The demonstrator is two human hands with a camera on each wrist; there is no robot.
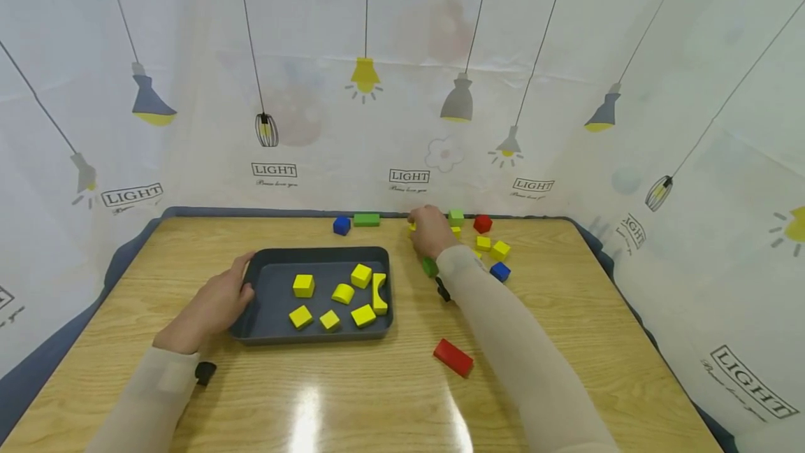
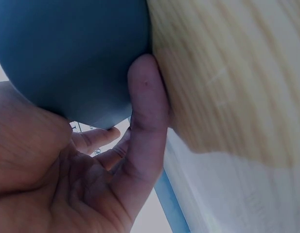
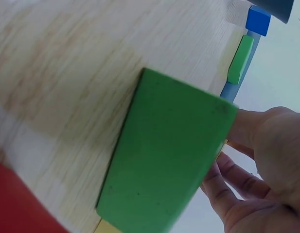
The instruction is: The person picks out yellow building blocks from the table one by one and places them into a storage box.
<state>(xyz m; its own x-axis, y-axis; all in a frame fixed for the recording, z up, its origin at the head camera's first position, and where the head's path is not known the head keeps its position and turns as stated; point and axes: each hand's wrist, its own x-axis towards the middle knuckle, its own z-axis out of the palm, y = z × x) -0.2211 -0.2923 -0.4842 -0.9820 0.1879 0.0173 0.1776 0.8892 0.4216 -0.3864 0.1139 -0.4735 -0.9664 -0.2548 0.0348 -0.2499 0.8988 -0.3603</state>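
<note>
A dark grey tray (image 1: 270,331) lies on the table with several yellow blocks (image 1: 304,286) in it, one of them notched (image 1: 379,293). My left hand (image 1: 216,303) grips the tray at its left end; in the left wrist view a finger (image 2: 149,97) lies along the dark wall (image 2: 77,53). At the table's back, my right hand (image 1: 432,231) pinches a yellow block (image 1: 412,227), mostly hidden by the fingers. In the right wrist view a green block (image 3: 164,150) stands in front of that hand (image 3: 266,165), covering much of the held block.
Around the right hand lie loose yellow blocks (image 1: 500,250), a light green block (image 1: 455,217), a red block (image 1: 482,223) and a blue block (image 1: 499,271). Another blue block (image 1: 342,225) and a green bar (image 1: 367,219) lie behind the tray. A red block (image 1: 453,358) lies nearer.
</note>
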